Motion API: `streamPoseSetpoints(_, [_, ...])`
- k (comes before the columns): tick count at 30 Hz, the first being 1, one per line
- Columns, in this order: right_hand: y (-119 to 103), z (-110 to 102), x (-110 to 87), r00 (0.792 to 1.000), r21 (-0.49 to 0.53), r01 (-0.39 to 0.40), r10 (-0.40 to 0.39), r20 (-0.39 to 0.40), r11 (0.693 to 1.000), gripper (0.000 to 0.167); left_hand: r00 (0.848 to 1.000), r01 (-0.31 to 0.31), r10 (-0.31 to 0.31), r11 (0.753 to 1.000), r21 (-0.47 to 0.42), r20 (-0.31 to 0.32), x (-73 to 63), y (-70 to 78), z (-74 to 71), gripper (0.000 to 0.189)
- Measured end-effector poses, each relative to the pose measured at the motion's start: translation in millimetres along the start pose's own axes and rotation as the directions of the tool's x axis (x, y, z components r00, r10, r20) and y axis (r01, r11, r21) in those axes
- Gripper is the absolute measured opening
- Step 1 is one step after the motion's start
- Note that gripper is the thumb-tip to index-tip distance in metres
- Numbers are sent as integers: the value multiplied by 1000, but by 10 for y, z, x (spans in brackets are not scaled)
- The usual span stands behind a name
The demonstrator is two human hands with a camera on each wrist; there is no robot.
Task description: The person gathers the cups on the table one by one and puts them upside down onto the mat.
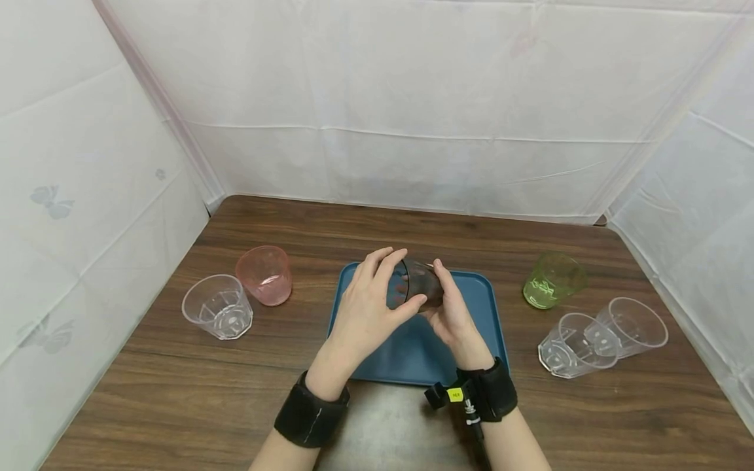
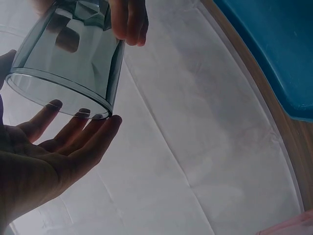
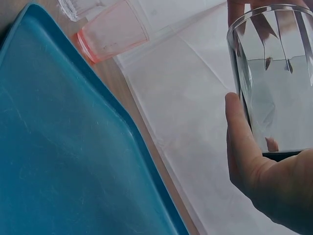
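A smoky grey clear tumbler (image 1: pixel 424 282) is held up on its side over a blue tray (image 1: pixel 406 363). My left hand (image 1: pixel 366 309) holds it at the rim end, thumb on the near side and fingers across the far side. At the base end my right hand (image 1: pixel 458 320) grips it, the thumb along its wall. In the left wrist view the tumbler (image 2: pixel 73 58) has its open mouth towards my left palm, fingertips right at the rim. The right wrist view shows the faceted tumbler (image 3: pixel 279 103) resting in my right hand (image 3: pixel 279 181).
Left of the tray stand a pink tumbler (image 1: pixel 265 278) and a clear tumbler (image 1: pixel 219 307), close together. To the right are a green tumbler (image 1: pixel 550 281) and two clear tumblers, one nearer (image 1: pixel 568 353) and one farther right (image 1: pixel 639 327). White cloth walls (image 1: pixel 412 163) surround the wooden table (image 1: pixel 194 405).
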State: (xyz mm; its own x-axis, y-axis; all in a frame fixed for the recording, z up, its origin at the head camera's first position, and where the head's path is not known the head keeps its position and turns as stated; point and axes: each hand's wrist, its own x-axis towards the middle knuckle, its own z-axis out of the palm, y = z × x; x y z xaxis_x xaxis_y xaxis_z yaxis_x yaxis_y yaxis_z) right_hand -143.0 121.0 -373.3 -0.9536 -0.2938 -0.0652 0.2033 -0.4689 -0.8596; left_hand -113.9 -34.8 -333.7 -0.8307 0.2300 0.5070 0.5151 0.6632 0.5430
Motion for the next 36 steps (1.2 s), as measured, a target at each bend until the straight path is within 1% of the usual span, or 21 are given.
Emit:
streamPoseSetpoints(4, [-9, 3, 4, 1000, -23, -2, 1, -17, 1000, 36, 1000, 8, -8, 1000, 3, 8, -5, -3, -8, 65])
streamPoseSetpoints(12, [-33, -3, 25, 997, -82, 42, -47, -62, 996, 33, 997, 49, -49, 999, -10, 61, -5, -15, -20, 68])
streamPoseSetpoints(16, [-47, -15, 29, 996, -109, 63, -70, -63, 992, 30, 994, 69, -68, 998, -11, 83, -1, -12, -22, 71])
streamPoseSetpoints(23, [-84, -51, 10, 991, -198, 108, -121, -55, 974, 29, 986, 103, -102, 995, 0, 133, -14, -9, 5, 75])
streamPoseSetpoints(29, [-110, -64, 16, 990, -234, 117, -133, -52, 965, 31, 984, 107, -107, 994, 6, 142, -12, -18, 9, 75])
streamPoseSetpoints(36, [-128, -81, 13, 988, -258, 126, -144, -53, 958, 39, 979, 109, -111, 994, 21, 169, -1, -24, -2, 76])
